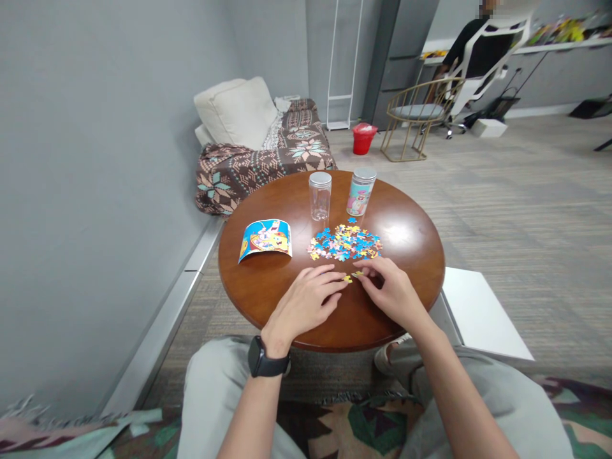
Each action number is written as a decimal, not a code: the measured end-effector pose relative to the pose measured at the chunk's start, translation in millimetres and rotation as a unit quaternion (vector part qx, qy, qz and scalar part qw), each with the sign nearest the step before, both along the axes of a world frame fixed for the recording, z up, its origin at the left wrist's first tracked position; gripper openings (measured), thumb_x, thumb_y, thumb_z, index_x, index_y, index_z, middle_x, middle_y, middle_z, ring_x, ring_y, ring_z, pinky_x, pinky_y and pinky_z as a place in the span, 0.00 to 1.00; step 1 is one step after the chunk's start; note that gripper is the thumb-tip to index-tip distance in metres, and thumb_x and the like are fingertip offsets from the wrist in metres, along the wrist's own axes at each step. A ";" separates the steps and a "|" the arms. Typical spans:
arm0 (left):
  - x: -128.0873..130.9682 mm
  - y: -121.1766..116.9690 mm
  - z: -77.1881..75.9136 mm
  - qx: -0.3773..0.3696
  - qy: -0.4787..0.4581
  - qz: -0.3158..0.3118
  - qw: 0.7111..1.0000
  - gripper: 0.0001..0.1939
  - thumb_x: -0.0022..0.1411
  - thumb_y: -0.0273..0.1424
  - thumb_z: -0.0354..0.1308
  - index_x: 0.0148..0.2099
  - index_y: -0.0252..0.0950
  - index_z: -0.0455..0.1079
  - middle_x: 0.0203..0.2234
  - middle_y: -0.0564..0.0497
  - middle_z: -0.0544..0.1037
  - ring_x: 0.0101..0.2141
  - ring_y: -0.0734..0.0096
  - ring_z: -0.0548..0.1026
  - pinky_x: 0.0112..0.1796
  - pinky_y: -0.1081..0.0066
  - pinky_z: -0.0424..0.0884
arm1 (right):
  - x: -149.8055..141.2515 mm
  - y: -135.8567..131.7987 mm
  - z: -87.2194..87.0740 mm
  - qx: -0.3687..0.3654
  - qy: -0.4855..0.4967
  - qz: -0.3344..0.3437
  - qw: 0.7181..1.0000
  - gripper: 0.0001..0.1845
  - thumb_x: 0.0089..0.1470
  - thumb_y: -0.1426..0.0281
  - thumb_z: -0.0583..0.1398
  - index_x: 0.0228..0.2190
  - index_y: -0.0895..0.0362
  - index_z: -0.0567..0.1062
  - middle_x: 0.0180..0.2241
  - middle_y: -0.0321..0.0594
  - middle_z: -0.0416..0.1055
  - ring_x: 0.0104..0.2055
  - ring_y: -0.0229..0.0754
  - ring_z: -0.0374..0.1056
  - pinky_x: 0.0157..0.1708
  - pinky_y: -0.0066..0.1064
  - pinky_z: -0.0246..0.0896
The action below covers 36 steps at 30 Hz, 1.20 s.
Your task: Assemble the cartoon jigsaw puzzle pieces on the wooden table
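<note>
Near the front of the round wooden table, my left hand (313, 296) lies low with its fingers stretched out. Its fingertips are at a small yellow jigsaw puzzle piece (347, 279) on the tabletop. Just to the right, my right hand (389, 287) pinches another puzzle piece (357, 274) between thumb and fingers, close beside the first. Whether the two pieces touch, I cannot tell. Beyond both hands spreads a loose pile of puzzle pieces (342, 243) in blue, yellow and pink. A curved picture sheet (268, 238) with a cartoon print stands left of the pile.
Behind the pile are a see-through jar (320, 199) and a jar with a printed label (360, 193), both silver-lidded. The round table (253, 287) ends near my knees. A white box (482, 312) is at its right. Further back, a person (466, 41) sits by a counter.
</note>
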State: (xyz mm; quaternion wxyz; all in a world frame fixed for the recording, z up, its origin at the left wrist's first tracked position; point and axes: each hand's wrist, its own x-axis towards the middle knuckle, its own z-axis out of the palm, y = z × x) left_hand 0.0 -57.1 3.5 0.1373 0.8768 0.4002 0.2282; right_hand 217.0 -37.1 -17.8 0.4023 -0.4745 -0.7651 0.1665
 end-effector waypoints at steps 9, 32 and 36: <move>0.2 0.1 2.2 -0.002 -0.023 0.052 0.998 0.10 0.64 0.26 0.60 0.48 0.39 0.76 0.49 0.48 0.79 0.50 0.62 0.75 0.53 0.59 0.70 | -0.6 -1.1 3.5 -0.013 0.019 -0.007 1.000 0.05 0.56 0.72 0.56 0.30 0.52 0.72 0.33 0.41 0.76 0.38 0.46 0.71 0.41 0.40 0.67; -0.1 0.6 0.8 -0.013 -0.046 0.034 0.998 0.08 0.65 0.25 0.59 0.45 0.39 0.75 0.46 0.51 0.81 0.51 0.64 0.75 0.54 0.60 0.69 | -1.2 0.3 -0.3 -0.017 0.030 -0.002 0.999 0.10 0.54 0.73 0.57 0.37 0.53 0.76 0.33 0.41 0.76 0.34 0.44 0.71 0.39 0.38 0.71; 1.0 0.0 3.2 -0.011 -0.044 0.049 0.998 0.08 0.64 0.24 0.59 0.45 0.39 0.74 0.47 0.49 0.80 0.50 0.63 0.75 0.53 0.60 0.70 | -1.8 -0.3 -0.6 -0.027 0.040 -0.007 0.999 0.10 0.54 0.72 0.57 0.38 0.53 0.76 0.33 0.41 0.76 0.34 0.44 0.72 0.40 0.39 0.72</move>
